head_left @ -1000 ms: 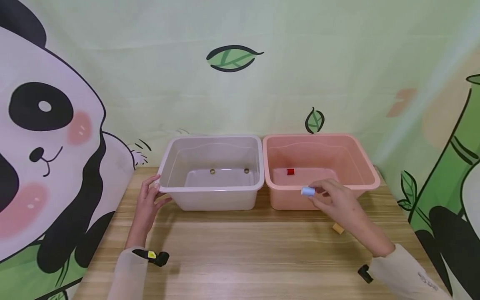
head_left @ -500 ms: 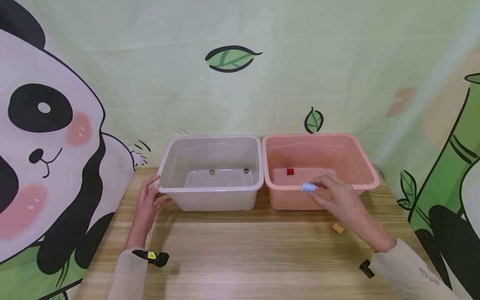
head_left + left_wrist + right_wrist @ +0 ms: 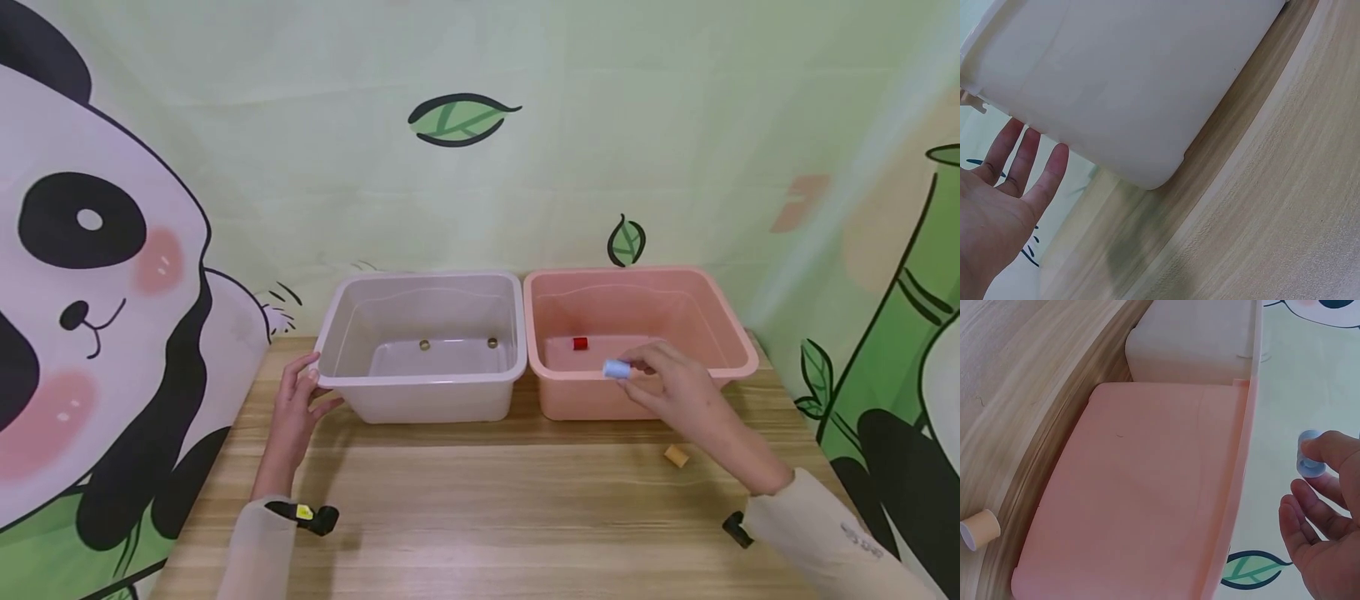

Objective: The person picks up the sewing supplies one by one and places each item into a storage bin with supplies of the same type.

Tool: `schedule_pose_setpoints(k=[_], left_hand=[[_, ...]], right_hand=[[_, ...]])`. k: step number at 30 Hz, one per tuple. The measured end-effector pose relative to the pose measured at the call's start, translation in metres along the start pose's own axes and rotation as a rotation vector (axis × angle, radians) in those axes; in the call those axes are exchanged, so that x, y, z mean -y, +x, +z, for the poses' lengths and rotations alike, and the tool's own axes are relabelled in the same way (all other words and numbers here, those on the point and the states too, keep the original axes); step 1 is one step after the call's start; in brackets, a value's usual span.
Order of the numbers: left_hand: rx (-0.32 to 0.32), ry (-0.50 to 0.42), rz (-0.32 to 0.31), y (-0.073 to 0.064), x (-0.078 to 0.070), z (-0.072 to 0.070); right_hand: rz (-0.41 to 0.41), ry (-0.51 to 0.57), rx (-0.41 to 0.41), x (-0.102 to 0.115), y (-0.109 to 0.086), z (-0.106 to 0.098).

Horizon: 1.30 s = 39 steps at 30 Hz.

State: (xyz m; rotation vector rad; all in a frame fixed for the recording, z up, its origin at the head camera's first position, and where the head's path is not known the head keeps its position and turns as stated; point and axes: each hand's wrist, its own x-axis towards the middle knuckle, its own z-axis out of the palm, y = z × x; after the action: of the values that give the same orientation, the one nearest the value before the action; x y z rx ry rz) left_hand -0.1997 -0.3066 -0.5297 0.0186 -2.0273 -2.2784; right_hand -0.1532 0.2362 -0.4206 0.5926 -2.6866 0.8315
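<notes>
My right hand (image 3: pixel 678 396) pinches a small light-blue cylinder (image 3: pixel 617 369) between thumb and fingers, over the front rim of the pink bin (image 3: pixel 592 400). In the right wrist view the blue cylinder (image 3: pixel 1311 464) stands out past the bin's rim, with the thumb across it. My left hand (image 3: pixel 295 412) touches the left end of the white bin (image 3: pixel 427 404). Seen from the left wrist, its extended fingers (image 3: pixel 1047 175) rest against that bin's edge. A red cylinder (image 3: pixel 581 343) lies inside the pink bin. Two small gold-coloured pieces, one nearer the middle (image 3: pixel 424 345), lie in the white bin.
An orange cylinder (image 3: pixel 677 456) lies on the wooden table (image 3: pixel 480 517) in front of the pink bin, below the right forearm. Both bins stand side by side before a printed cloth backdrop (image 3: pixel 465 200) with pandas and leaves.
My right hand has lifted the blue cylinder slightly, from in front of the pink bin's rim to about rim height. My left hand stays at the white bin.
</notes>
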Motion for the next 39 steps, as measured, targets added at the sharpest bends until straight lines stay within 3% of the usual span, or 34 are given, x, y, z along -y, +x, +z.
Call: schedule_pose_setpoints(k=[15, 28, 39], left_hand=[[-0.003, 0.001, -0.003, 0.003, 0.002, -0.001], [0.006, 0.021, -0.033, -0.008, -0.018, 0.008], [-0.001, 0.021, -0.042, -0.008, -0.018, 0.008]], right_hand=[[-0.011, -0.032, 0.022, 0.000, 0.007, -0.005], [-0.038, -0.041, 0.014, -0.003, 0.012, -0.007], [-0.044, -0.042, 0.007, -0.003, 0.015, -0.010]])
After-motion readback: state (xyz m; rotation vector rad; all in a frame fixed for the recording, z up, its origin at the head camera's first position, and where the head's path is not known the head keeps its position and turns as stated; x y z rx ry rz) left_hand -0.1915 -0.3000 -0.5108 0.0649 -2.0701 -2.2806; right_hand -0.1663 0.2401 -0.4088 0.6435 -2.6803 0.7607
